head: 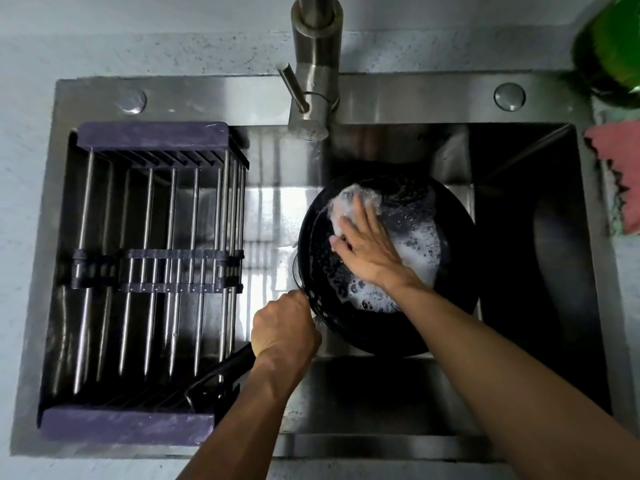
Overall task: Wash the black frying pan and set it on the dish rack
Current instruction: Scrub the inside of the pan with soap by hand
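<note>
The black frying pan (446,268) sits in the steel sink (398,393), its inside covered with white suds. My left hand (284,327) grips the pan's black handle (228,367), which points down-left over the rack's corner. My right hand (367,251) lies inside the pan with fingers fairly straight, pressing a foamy pale sponge (346,206) against the pan's upper left wall. The dish rack (152,271), with metal rods and purple end bars, spans the sink's left half and holds nothing.
The steel faucet (313,81) stands at the back centre, its spout above the pan's far edge. A green bottle (613,46) stands on the counter at top right. Below it a red and green cloth (620,174) lies by the sink's right edge.
</note>
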Action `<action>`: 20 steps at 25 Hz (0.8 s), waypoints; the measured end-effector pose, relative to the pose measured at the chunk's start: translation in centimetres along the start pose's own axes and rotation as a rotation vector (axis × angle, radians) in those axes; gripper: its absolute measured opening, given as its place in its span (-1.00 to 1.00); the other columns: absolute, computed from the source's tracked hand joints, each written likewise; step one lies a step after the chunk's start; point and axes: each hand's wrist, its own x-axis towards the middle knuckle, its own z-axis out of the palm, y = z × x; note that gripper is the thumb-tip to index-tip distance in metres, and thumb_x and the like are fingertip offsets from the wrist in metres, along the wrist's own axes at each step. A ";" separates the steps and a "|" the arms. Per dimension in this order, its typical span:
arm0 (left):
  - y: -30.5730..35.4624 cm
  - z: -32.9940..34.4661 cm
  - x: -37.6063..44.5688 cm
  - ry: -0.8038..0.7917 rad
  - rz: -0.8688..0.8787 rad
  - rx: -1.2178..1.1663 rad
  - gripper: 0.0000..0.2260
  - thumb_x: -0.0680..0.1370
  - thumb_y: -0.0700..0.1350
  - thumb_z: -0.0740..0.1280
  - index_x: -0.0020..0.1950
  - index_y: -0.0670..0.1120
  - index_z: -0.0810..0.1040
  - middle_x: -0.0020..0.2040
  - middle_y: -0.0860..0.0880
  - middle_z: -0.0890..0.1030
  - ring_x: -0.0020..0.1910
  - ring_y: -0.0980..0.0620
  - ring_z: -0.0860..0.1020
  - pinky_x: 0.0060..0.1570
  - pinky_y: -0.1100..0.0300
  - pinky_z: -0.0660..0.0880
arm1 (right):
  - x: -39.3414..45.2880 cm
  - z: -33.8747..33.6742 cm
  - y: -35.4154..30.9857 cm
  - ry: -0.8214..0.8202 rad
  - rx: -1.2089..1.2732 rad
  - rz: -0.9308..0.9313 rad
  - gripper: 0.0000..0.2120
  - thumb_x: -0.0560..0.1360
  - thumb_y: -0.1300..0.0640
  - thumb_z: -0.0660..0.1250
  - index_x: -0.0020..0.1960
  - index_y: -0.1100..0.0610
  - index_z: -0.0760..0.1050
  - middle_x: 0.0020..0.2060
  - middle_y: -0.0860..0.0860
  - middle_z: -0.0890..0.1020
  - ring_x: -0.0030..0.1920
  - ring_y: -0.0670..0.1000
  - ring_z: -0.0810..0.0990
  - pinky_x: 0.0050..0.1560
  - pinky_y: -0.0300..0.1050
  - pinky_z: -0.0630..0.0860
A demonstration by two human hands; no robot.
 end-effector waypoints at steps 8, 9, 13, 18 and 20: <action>0.0 0.0 0.0 -0.006 -0.007 0.005 -0.76 0.37 -0.10 0.37 0.01 -0.06 0.49 -0.08 -0.02 0.62 -0.08 -0.06 0.61 -0.25 0.17 0.31 | -1.0 -0.9 -6.4 -0.042 0.671 0.002 -0.40 0.67 -0.24 0.03 0.55 -0.36 -0.28 0.49 -0.24 -0.46 0.46 -0.07 -0.52 0.41 0.15 -0.43; 0.0 -0.1 0.0 -0.003 -0.010 0.005 -0.77 0.37 -0.10 0.37 0.01 -0.06 0.50 -0.07 -0.03 0.62 -0.07 -0.06 0.62 -0.25 0.16 0.31 | -3.1 -0.1 -6.9 -0.156 0.658 -0.107 -0.44 0.69 -0.21 0.03 0.55 -0.37 -0.23 0.50 -0.31 -0.41 0.48 -0.14 -0.49 0.47 0.13 -0.44; 0.1 -0.1 -0.1 -0.005 0.002 -0.021 -0.78 0.38 -0.08 0.39 -0.01 -0.05 0.49 -0.09 -0.02 0.61 -0.10 -0.06 0.61 -0.27 0.18 0.30 | -11.3 -1.3 3.4 -0.580 0.237 -0.360 -0.59 0.59 -0.39 -0.14 0.43 -0.56 -0.02 0.56 -0.32 -0.22 0.60 -0.11 -0.28 0.58 0.05 -0.30; 0.2 -0.3 -0.1 0.005 0.003 -0.007 -0.78 0.38 -0.10 0.40 -0.02 -0.07 0.49 -0.11 -0.03 0.61 -0.12 -0.06 0.61 -0.27 0.18 0.31 | -7.1 -0.5 0.3 -0.536 0.113 -0.349 -0.54 0.67 -0.27 -0.04 0.47 -0.48 -0.19 0.53 -0.25 -0.34 0.56 -0.08 -0.38 0.53 -0.05 -0.34; 0.2 -0.2 0.0 -0.008 -0.007 -0.013 -0.78 0.36 -0.11 0.39 -0.02 -0.06 0.49 -0.11 -0.04 0.61 -0.11 -0.07 0.61 -0.26 0.18 0.31 | -2.1 -1.3 -1.7 -0.301 0.069 -0.260 -0.48 0.66 -0.29 -0.05 0.47 -0.48 -0.29 0.52 -0.22 -0.38 0.58 -0.01 -0.36 0.54 0.07 -0.28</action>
